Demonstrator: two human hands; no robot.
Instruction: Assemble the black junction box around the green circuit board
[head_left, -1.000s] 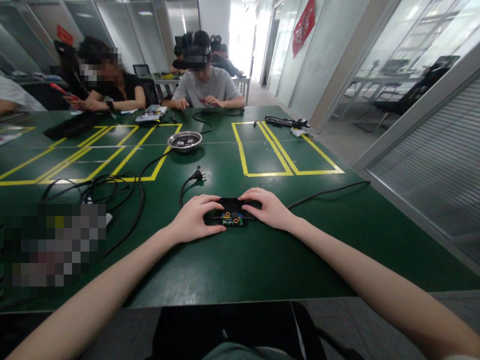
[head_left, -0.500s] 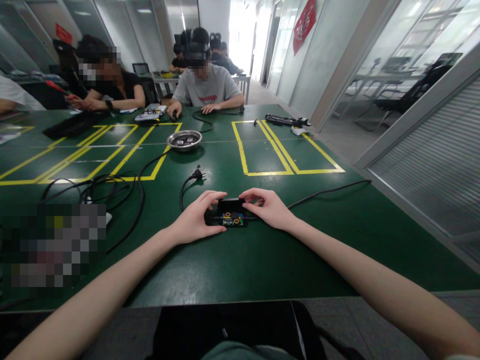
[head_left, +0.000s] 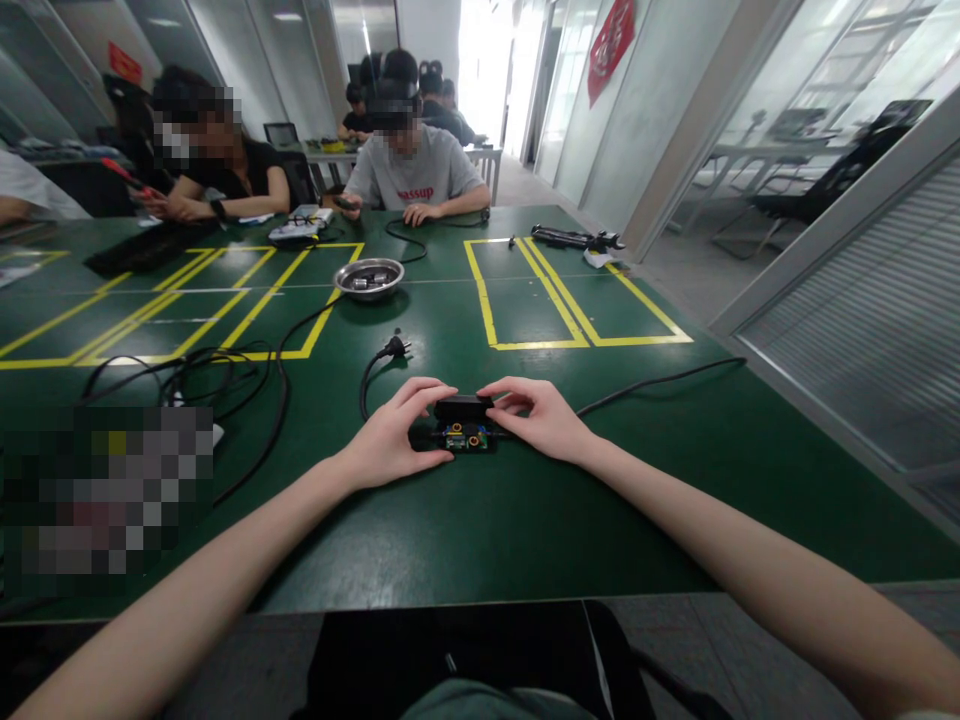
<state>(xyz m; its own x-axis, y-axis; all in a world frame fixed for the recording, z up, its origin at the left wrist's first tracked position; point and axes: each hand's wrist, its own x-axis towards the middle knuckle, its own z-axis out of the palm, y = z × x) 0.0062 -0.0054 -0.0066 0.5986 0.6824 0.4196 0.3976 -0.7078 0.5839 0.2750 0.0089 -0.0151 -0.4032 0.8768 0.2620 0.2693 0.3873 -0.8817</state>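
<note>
In front of me on the green table [head_left: 480, 550] lies an opened black power adapter case [head_left: 466, 440], its circuit board with two copper-orange coils showing. My right hand [head_left: 536, 415] pinches the right end of the black cover [head_left: 465, 407], which stands tilted along the case's far side. My left hand [head_left: 394, 430] curves around the left end, fingers at the cover and thumb by the near edge of the case. A black cord with a plug [head_left: 396, 347] lies beyond my left hand. Another black cord [head_left: 660, 380] runs off to the right.
A metal bowl [head_left: 369, 280] with small metal parts stands further back. Coiled black cables [head_left: 202, 375] lie to the left. Yellow tape lines [head_left: 540, 347] mark the table. A folded black tripod [head_left: 574, 240] lies at the far right. A co-worker [head_left: 412, 165] sits opposite.
The cover has tilted slightly, with more of its outer face showing. My hands have barely shifted. The co-worker opposite has raised one hand from the table, holding a small dark object.
</note>
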